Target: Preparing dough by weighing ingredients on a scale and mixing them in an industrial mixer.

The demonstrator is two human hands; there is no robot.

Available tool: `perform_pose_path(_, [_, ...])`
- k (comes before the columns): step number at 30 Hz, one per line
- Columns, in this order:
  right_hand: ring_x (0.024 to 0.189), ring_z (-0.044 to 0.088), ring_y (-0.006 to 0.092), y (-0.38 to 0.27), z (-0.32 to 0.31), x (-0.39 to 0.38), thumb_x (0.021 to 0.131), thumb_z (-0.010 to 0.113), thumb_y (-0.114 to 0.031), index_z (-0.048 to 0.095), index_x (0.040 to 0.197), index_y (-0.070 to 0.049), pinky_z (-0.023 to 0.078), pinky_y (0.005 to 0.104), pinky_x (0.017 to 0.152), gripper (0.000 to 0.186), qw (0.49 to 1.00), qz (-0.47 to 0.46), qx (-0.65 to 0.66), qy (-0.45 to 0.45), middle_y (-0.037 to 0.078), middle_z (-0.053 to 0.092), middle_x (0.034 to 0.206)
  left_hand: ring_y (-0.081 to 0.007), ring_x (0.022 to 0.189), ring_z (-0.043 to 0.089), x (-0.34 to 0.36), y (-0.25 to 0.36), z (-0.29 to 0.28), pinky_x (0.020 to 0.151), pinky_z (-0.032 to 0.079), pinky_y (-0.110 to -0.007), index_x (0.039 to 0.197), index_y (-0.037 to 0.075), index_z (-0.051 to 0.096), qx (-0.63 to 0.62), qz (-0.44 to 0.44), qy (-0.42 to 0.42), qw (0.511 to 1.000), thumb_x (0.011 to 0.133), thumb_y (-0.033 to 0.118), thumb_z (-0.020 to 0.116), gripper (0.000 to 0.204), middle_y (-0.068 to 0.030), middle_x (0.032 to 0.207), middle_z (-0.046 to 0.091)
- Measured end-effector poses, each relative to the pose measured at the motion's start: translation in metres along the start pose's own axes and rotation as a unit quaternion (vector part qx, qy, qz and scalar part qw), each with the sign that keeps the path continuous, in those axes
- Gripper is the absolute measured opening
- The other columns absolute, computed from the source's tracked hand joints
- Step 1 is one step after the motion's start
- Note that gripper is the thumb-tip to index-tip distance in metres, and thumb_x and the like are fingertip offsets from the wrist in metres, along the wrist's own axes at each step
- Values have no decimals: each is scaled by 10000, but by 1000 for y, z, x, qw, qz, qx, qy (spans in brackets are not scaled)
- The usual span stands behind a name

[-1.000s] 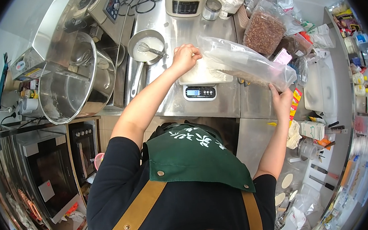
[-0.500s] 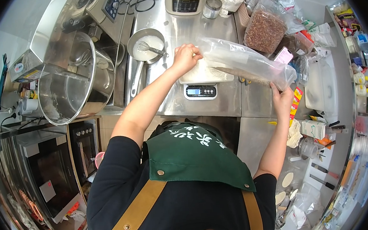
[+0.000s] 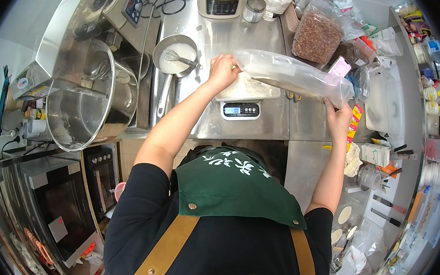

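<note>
A long translucent plastic bag (image 3: pixel 287 68) stretches between my hands, tilted over a white container. My left hand (image 3: pixel 223 72) is closed on the bag's mouth at its left end. My right hand (image 3: pixel 338 117) grips the lower right end, fingers closed on the plastic. Some brownish matter shows along the bag's lower side. White powder (image 3: pixel 247 87) is heaped in the container, partly hidden by the bag and my left hand. Under the container is a kitchen scale (image 3: pixel 240 110) with a lit display.
Left of the scale a saucepan (image 3: pixel 180 45) holds white liquid and a whisk (image 3: pixel 183 59). A big steel mixer bowl (image 3: pixel 79 118) stands at the far left. Behind are a cream-coloured appliance (image 3: pixel 222 1) and a glass jar (image 3: pixel 254 10). A bag of reddish-brown grains (image 3: pixel 318 34) lies at the back right.
My left hand and the bag's mouth have shifted slightly left and down. More of the white powder shows in the container. My right hand has hardly moved.
</note>
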State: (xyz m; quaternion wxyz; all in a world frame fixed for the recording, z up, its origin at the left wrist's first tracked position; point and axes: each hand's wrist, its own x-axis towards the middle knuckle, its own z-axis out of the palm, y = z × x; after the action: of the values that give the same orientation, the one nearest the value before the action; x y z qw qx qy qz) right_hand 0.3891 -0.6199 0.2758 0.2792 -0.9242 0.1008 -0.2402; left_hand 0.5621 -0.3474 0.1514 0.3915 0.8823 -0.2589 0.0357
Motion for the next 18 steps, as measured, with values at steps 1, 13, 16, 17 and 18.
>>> perform_pose_path(1, [574,540,206,1,1,1,742,649,-73,617,905,-7,424,290,566,179,1000,-12,1,8,133,613,750,-234,878,511,-1,1,-1,823,331,-388,742,129,678,-2,0,1,1000,698,160,652,59,-35,822,591])
perform_pose_path(13, [614,573,264,-4,-2,9,740,647,-64,615,905,-12,437,314,585,177,998,-41,-54,-13,150,607,770,-248,878,530,-1,12,-4,805,360,-389,831,112,670,19,-15,24,999,727,135,627,115,-50,871,599])
perform_pose_path(16, [631,580,282,-10,1,11,738,650,-68,616,892,-14,441,321,589,167,998,-54,-36,3,148,606,764,-280,826,577,0,13,-5,745,429,-377,861,76,650,-111,-60,22,992,743,68,586,134,-81,840,620])
perform_pose_path(17, [631,580,282,-9,1,11,738,650,-68,616,892,-14,441,321,589,167,998,-54,-36,3,148,606,764,-279,779,599,0,12,-4,704,453,-359,863,50,638,-140,-65,4,988,747,36,558,141,-101,809,627])
perform_pose_path(18, [635,582,285,-8,2,11,738,651,-72,616,889,-14,441,322,591,166,998,-54,-34,0,147,607,766,-278,732,621,0,11,-3,664,476,-340,865,24,626,-169,-70,-14,983,751,3,531,150,-121,778,634])
